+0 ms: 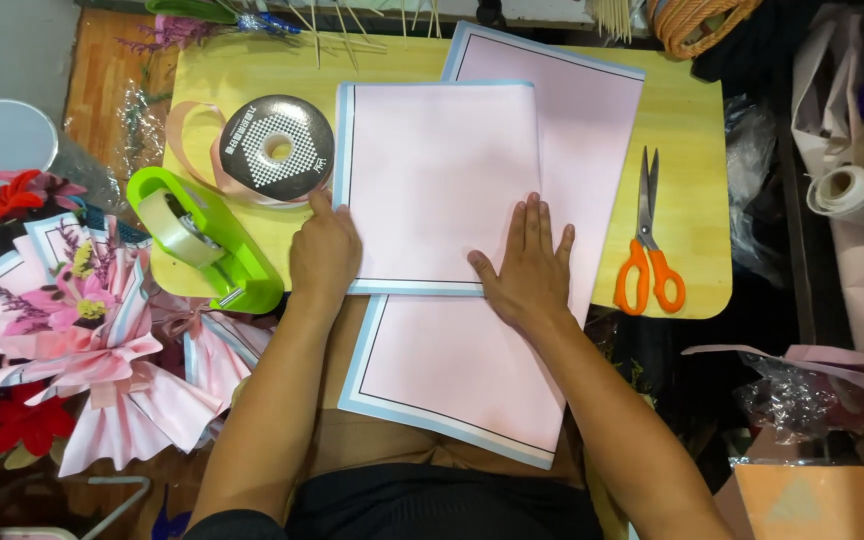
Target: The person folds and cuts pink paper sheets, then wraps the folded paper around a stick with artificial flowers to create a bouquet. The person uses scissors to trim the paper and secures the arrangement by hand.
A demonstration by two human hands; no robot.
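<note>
A pink wrapping sheet with a pale blue border lies folded on the yellow table, over a larger matching pink sheet that hangs off the near edge. My left hand grips the folded sheet's left edge near its lower corner, fingers curled. My right hand lies flat, fingers spread, pressing on the folded sheet's lower right part.
A green tape dispenser and a pink ribbon spool sit left of the sheets. Orange-handled scissors lie to the right. Pink wrapped bouquets crowd the left; paper rolls stand at right. Wooden sticks lie at the far edge.
</note>
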